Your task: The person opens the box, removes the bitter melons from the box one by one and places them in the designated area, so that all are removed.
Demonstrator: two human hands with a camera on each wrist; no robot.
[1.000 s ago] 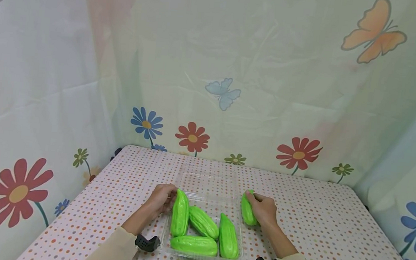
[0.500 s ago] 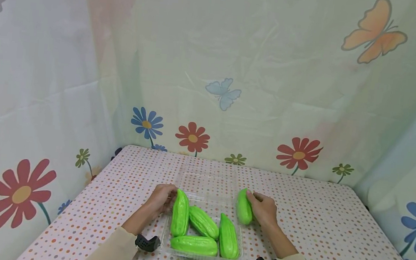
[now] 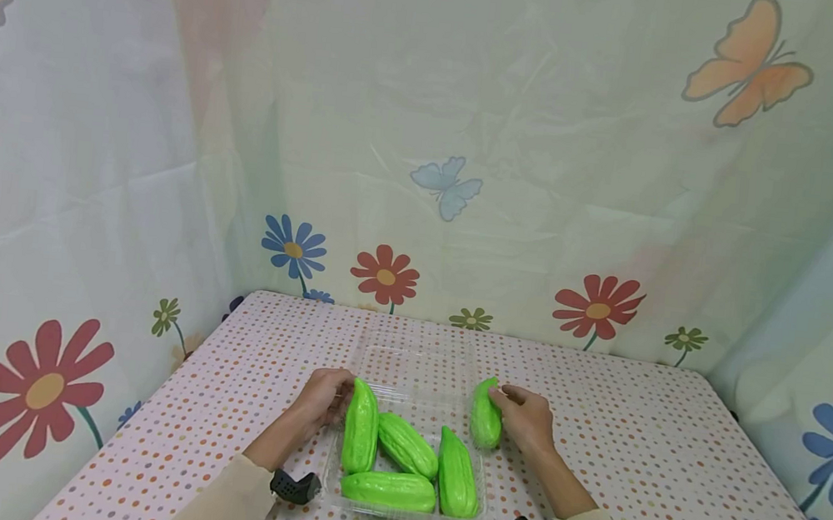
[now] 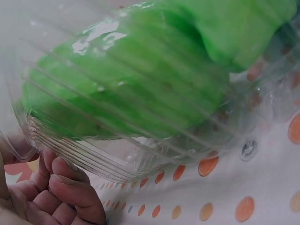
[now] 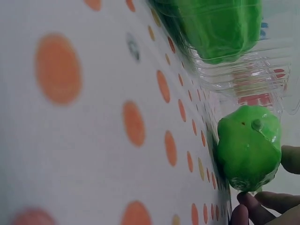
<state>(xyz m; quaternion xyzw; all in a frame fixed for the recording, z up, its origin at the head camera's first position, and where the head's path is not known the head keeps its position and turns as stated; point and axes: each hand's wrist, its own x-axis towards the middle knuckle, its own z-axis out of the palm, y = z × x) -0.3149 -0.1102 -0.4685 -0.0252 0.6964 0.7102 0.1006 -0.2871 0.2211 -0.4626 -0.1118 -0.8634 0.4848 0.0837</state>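
Several bright green, ridged bitter melons [image 3: 408,445] lie in a clear plastic box [image 3: 392,512] on the table. My left hand [image 3: 324,395] pinches the box's far left corner; in the left wrist view, its curled fingers [image 4: 75,187] sit under the ribbed corner. Just outside the box's right wall, my right hand [image 3: 529,421] holds one more bitter melon [image 3: 486,416] between thumb and fingers. Seen end-on by the right wrist camera, this bitter melon [image 5: 249,145] is close to the table, with fingertips [image 5: 251,201] at its side.
The box's clear lid [image 3: 414,364] lies folded back behind it. Dotted cloth covers the table [image 3: 617,447]. A printed curtain [image 3: 549,139] with flowers and butterflies hangs behind and at both sides.
The bitter melon in my right hand has shifted left toward the box wall and turned a little more upright in view. My left hand and the box have stayed put.
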